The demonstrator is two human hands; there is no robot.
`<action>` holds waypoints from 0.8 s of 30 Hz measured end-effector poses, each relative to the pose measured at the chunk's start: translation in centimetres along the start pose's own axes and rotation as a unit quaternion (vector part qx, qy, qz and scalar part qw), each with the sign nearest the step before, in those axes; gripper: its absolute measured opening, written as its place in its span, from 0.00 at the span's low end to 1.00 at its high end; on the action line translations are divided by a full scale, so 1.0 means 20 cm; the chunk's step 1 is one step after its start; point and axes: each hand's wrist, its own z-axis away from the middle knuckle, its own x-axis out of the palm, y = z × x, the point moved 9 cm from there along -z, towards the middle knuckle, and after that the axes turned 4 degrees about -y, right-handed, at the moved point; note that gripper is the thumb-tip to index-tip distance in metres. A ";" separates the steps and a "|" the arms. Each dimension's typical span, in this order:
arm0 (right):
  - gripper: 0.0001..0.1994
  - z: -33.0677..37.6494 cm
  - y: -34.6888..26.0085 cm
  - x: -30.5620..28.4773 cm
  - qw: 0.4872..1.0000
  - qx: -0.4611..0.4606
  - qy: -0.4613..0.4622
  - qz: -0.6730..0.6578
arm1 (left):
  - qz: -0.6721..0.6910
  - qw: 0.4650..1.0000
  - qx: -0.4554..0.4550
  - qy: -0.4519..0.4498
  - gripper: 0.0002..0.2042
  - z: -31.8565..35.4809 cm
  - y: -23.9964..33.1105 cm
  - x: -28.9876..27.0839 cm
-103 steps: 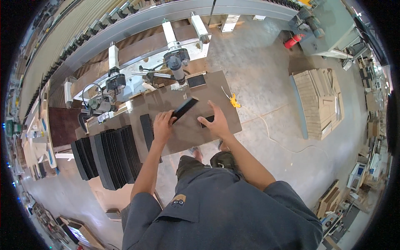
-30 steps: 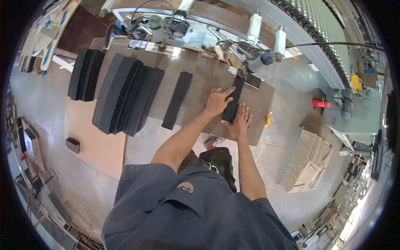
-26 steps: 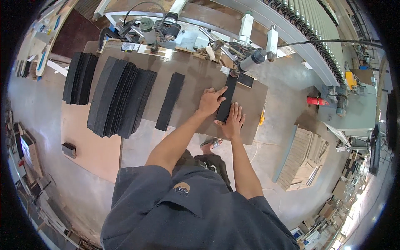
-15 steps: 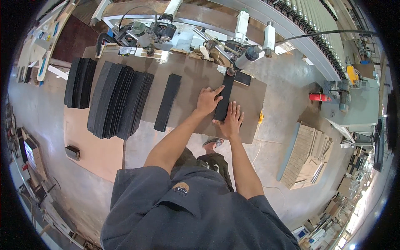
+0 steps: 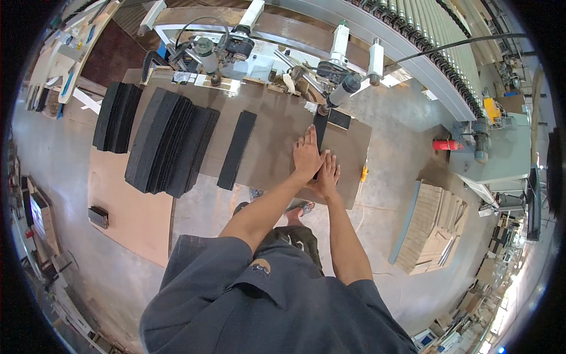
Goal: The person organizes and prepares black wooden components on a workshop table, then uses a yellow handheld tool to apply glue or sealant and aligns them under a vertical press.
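A long black strip (image 5: pixel 321 127) lies on the brown board-topped table (image 5: pixel 271 141), its far end under the tip of a cylindrical drill-like tool (image 5: pixel 344 91). My left hand (image 5: pixel 306 156) rests on the strip's left part, fingers stretched forward and nothing grasped. Close against it, my right hand (image 5: pixel 326 177) covers the near end, fingers extended and slightly apart. Both hands hide much of the strip. A small black block (image 5: pixel 339 118) sits just right of the strip's far end. To the left, another black strip (image 5: pixel 237 150) lies alone.
Stacked black strips (image 5: pixel 159 141) stand on the table's left, with a smaller stack (image 5: pixel 117 118) beyond. A second tool (image 5: pixel 206 56) hangs over the back edge. Bundled wooden pieces (image 5: pixel 427 227) lie on the floor at right, and a red extinguisher (image 5: pixel 446 144) is behind them.
My left hand has moved from beside the strip onto it, its pointing finger now joined by the others. My right hand has shifted slightly nearer to me. The view has tilted slightly.
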 end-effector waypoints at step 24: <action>0.81 -0.01 0.03 -0.04 0.999 0.004 -0.016 -0.047 | 0.057 0.985 0.064 0.149 0.45 0.33 -0.29 -0.57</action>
